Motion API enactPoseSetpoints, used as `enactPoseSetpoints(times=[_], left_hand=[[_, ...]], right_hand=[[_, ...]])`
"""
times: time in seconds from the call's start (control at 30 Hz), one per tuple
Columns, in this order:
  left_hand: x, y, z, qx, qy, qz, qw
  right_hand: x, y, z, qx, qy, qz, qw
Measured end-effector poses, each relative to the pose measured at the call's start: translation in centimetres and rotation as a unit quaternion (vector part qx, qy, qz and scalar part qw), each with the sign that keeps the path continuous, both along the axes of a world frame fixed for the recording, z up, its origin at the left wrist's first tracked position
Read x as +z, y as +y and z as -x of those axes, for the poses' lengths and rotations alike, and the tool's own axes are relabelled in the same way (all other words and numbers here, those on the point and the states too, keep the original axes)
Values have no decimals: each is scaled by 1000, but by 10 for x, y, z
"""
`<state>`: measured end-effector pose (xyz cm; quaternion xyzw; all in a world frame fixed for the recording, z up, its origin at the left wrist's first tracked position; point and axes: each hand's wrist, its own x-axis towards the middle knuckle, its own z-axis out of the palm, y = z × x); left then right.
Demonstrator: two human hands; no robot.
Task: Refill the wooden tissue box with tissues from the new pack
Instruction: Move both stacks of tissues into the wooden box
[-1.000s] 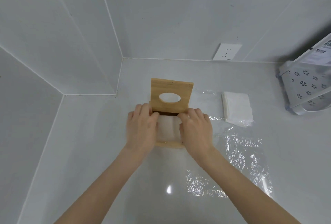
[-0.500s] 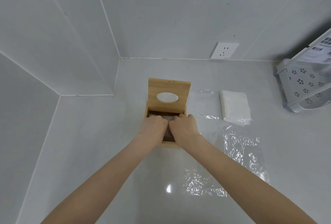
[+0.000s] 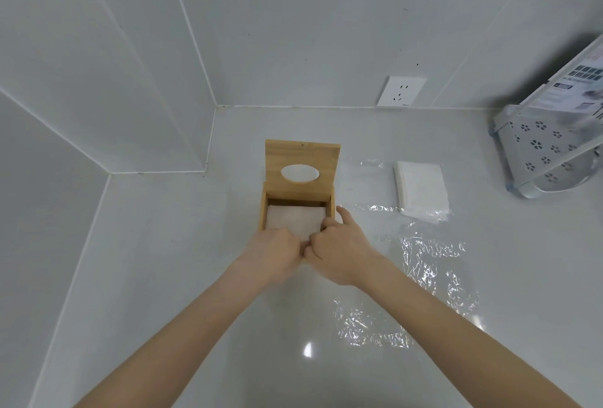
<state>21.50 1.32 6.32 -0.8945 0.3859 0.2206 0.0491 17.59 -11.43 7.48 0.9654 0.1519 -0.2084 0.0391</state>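
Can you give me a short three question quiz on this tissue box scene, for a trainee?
1. True or false: the lid of the wooden tissue box stands open.
2. Which lies to the right of the box? A) a spare stack of tissues B) a pair of scissors C) a cup
3. Fill in: the clear plastic wrap lies on the ___.

Key
1. True. The lid with the oval hole is tipped up, and tissues show inside; the left hand and right hand sit at the box's near edge.
2. A.
3. Counter.
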Motion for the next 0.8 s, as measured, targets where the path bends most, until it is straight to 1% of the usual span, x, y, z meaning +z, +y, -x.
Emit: enactPoseSetpoints(times=[0.1,0.2,0.27,0.3,0.33,0.37,0.4,0.43,0.47,0.5,0.53,0.57,0.6,0.63,0.7,0.77,0.8], left_hand=[[-5,0,2,12,3,9,1000],[-4,0,6,16,-5,11,1000],[0,-1,8,39,-5,47,998],[3,-2,13,48,-25,83,995],[6,-3,19,47,-64,137,987],[10,-4,26,43,-109,188,975],[13,-6,35,42,-141,237,960],[13,-10,45,37,-167,280,945],[11,-16,55,32,-174,311,934],[9,-21,63,24,-159,331,930],[5,-27,71,9,-124,347,930],[-1,-35,77,-14,-92,360,928],[-11,-41,82,-35,-61,354,933],[-20,-49,88,-60,-38,336,939],[-40,-61,94,-88,0,279,956],[-53,-71,97,-78,44,238,967],[-58,-74,99,-79,46,226,970]], right_hand=[[-1,1,2,-19,7,-9,1000],[-2,-1,7,-5,-2,-8,1000],[-1,-4,8,-5,-1,-36,999],[0,-8,11,-12,-8,-67,998],[0,-13,16,-26,-31,-123,992],[2,-19,23,-54,-63,-199,976],[5,-26,31,-99,-92,-280,950],[9,-35,43,-160,-107,-342,920],[11,-44,56,-225,-110,-373,893],[12,-52,65,-278,-109,-382,875],[9,-60,76,-322,-111,-374,863],[6,-69,86,-353,-117,-353,859],[0,-76,96,-371,-113,-320,864],[-7,-84,106,-374,-101,-279,879],[-25,-97,127,-356,-75,-206,909],[-41,-106,145,-348,-62,-171,920],[-48,-109,153,-351,-56,-168,920]])
